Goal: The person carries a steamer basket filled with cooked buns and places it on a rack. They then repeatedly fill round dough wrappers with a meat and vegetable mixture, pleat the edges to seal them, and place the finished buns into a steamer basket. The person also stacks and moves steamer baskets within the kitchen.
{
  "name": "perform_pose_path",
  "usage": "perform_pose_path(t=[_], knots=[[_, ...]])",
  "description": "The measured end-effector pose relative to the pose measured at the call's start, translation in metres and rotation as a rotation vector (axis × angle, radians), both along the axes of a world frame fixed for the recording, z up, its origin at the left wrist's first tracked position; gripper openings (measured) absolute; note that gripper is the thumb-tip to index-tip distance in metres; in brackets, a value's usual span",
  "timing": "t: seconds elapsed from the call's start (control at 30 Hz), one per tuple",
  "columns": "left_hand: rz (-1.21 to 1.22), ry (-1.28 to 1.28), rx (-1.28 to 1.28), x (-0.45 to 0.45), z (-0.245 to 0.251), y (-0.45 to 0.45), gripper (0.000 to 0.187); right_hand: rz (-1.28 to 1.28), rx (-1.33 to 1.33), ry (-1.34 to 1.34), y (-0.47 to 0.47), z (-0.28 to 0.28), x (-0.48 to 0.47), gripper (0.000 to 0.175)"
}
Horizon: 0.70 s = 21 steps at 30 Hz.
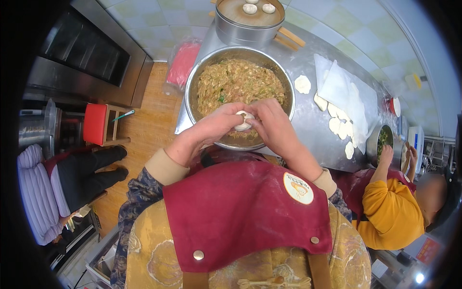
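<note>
Over the near part of a large metal bowl (190, 104) of minced filling (238, 81), both my hands hold one partly closed dough bun (244, 121). A little filling shows through the gap at its top. My left hand (220, 121) supports it from the left, while the thumb and fingers of my right hand (272, 126) pinch its edge. Behind the bowl stands a round metal steamer (245, 32) with several shaped buns (249, 8) on its lined surface. Flat dough wrappers (302, 84) lie on the metal table to the right, some partly under white sheets (339, 85).
A co-worker in yellow (393, 209) reaches into a metal bowl of chopped greens (382, 139) at the right. Another person (43, 195) stands at the left, near a red-seated stool (95, 124). The steamer's wooden handles (291, 36) jut right. A red bag (184, 63) lies left of the bowl.
</note>
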<state>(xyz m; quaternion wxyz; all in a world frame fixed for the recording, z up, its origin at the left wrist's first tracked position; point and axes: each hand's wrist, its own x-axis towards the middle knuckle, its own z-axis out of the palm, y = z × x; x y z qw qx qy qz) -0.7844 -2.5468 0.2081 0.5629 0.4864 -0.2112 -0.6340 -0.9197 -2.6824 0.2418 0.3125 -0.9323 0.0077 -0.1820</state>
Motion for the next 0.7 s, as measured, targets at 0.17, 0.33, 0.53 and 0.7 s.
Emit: perform_pose_path(t=[0.17,0.33,0.53,0.7], knots=[[-0.05,0.23,-0.093,0.013,0.007,0.004,0.04,-0.066,0.06,0.061,0.003,0.002,-0.001,0.01],[0.438,0.586,-0.331,-0.021,0.02,0.007,0.041,-0.251,0.314,-0.005,0.011,0.001,0.01,0.01],[0.5,0.209,-0.179,-0.025,-0.007,-0.003,0.042,-0.2,0.269,-0.005,0.009,0.0,0.014,0.012],[0.442,0.155,-0.122,-0.02,-0.009,-0.005,0.044,-0.284,0.507,0.066,0.013,0.0,0.013,0.011]])
